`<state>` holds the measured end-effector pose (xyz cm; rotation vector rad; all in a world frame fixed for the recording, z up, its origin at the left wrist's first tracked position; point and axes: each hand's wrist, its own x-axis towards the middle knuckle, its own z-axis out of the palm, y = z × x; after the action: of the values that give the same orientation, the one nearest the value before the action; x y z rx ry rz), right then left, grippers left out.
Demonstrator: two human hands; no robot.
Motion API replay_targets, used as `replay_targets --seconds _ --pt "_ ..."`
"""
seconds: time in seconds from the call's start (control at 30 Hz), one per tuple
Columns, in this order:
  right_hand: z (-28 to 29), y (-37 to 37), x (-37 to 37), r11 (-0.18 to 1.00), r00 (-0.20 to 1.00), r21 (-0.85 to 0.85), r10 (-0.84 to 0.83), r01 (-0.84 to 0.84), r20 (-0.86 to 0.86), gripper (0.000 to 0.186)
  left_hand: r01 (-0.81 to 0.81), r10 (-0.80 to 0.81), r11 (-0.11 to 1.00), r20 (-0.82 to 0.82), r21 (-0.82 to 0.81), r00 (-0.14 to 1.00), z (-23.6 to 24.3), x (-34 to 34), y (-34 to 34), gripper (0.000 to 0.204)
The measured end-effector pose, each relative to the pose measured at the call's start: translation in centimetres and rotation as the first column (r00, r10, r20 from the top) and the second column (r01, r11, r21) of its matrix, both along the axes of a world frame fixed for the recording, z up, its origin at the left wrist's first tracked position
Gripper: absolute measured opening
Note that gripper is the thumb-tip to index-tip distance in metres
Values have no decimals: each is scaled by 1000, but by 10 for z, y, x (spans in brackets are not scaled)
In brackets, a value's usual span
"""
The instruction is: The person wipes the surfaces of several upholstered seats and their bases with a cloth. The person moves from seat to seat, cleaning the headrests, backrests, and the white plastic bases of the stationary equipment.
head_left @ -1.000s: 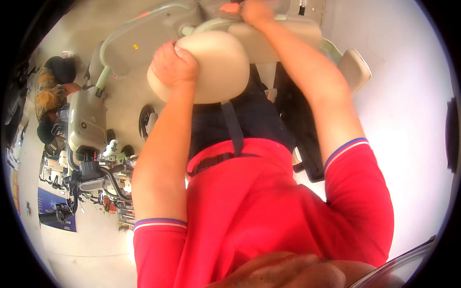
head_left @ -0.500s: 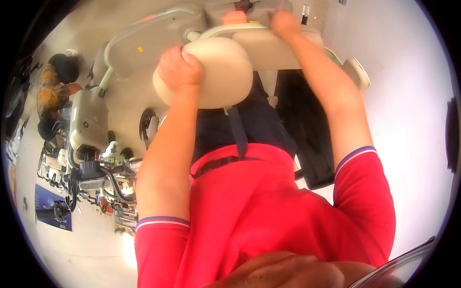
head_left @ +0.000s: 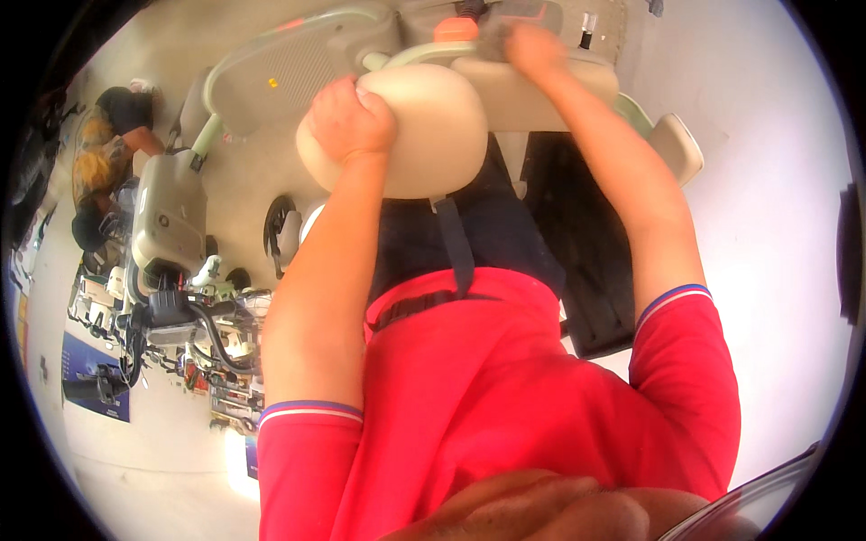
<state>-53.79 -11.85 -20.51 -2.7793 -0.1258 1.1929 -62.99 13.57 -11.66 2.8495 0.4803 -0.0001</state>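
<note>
A rounded cream saddle of a pale electric bike is just in front of my body. My left hand is closed over its left edge, fingers wrapped on the far side. Farther off and to the right, my right hand is bent into a fist above the long cream rear seat. Motion smears its fingers. A blurred dark grey patch lies against them; I cannot tell what it is. An orange-red part shows beyond the saddle.
At left stand the bike's ribbed footboard, cream front panel and dark handlebar. A person crouches beyond them. A cream backrest pad juts out at right, beside a white wall. More parked bikes are at lower left.
My right hand has shifted slightly left, and a dark grey blur now shows beside it. My left hand keeps its hold on the saddle. The whole view has shifted a little.
</note>
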Motion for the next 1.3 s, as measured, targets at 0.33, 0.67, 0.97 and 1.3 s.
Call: replay_targets --seconds 0.33,0.67,0.97,1.3 --pt "17 -37 -18 951 921 -36 -287 307 262 27 3 -3 1000 37 8 999 -4 1 -1 26" --pt "-13 1 -41 896 746 66 -404 439 529 29 -13 14 1000 48 -3 999 -7 4 -7 25" --pt "-11 -1 -35 928 800 29 -335 371 499 25 -35 37 999 77 -29 996 -7 4 -10 25" --pt "-8 4 -37 926 830 -7 -334 377 446 27 -15 16 1000 102 -8 995 -9 1 -5 27"
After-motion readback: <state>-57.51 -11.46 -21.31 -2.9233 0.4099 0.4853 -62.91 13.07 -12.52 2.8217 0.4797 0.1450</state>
